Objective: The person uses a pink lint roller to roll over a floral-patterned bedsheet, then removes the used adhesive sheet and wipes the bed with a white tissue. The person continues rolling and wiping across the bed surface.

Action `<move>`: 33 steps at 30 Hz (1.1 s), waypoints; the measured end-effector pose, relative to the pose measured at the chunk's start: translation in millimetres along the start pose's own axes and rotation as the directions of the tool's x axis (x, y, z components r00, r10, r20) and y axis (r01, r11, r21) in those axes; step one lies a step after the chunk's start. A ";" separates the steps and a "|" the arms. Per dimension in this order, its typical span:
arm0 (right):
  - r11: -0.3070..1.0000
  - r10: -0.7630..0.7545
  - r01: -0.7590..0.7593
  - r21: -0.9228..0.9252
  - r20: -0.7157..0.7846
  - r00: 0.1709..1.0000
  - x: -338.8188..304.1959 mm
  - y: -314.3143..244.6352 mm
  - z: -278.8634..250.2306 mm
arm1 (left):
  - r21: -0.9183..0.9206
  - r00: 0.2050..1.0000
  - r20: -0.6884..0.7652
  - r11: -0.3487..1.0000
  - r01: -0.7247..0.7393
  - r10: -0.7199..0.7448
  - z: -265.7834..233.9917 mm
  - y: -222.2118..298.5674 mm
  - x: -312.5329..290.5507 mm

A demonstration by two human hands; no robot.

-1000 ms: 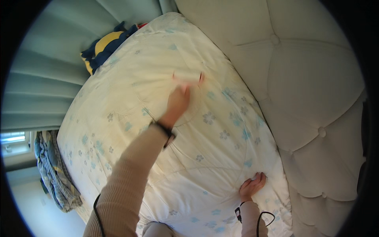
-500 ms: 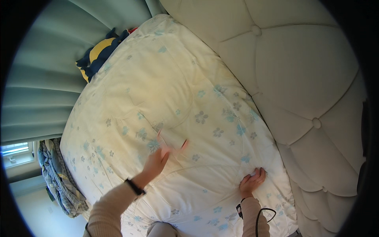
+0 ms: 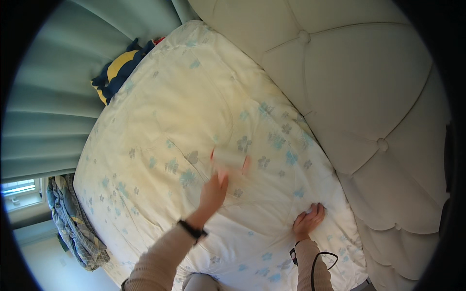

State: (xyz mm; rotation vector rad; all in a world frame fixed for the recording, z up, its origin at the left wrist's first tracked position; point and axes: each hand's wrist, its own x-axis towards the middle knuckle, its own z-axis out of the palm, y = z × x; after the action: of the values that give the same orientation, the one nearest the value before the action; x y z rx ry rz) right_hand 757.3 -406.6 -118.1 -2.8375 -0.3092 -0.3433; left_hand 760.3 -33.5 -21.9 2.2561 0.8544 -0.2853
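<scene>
My left hand (image 3: 212,193) is closed round the pink handle of a lint roller (image 3: 230,157). Its white cylinder, slightly blurred, lies against the pale floral bedspread (image 3: 189,106), with a reddish end on each side. Farther right, near the bed's edge by the headboard, my right hand (image 3: 308,220) rests on the bedspread with its fingers curled. Something small and whitish shows between thumb and fingers there; whether it is a fold of cloth or a separate thing I cannot make out.
A tufted beige headboard (image 3: 349,97) borders the bed on the right. Green curtains (image 3: 58,106) hang at the left, behind a navy and yellow cushion (image 3: 119,68). A checked blanket (image 3: 77,228) hangs at the left edge. A black cable (image 3: 314,264) loops at my right wrist.
My left hand has slid the lint roller to the right and slightly away from me across the bedspread. My right hand stays in nearly the same place.
</scene>
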 end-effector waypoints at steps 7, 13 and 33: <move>1.000 0.007 -0.006 -0.027 0.012 1.000 -2.1 2.2 2.3 | 0.016 0.946 -0.232 0.973 -0.231 0.228 21.0 89.5 178.9; 1.000 0.016 -0.016 -0.002 0.009 1.000 -2.3 2.7 3.1 | 0.004 0.987 0.060 0.989 -0.148 0.148 -6.7 -103.8 -122.1; 0.999 0.006 -0.006 -0.048 0.015 1.000 -5.8 6.1 6.3 | -0.051 0.945 -0.175 0.961 0.270 -0.275 -43.1 -159.6 -81.2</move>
State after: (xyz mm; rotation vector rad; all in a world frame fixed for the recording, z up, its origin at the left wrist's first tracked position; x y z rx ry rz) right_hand 754.5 -411.6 -126.9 -2.8886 -0.2995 -0.3319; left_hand 593.2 41.5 -41.4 2.1615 1.2636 -0.1941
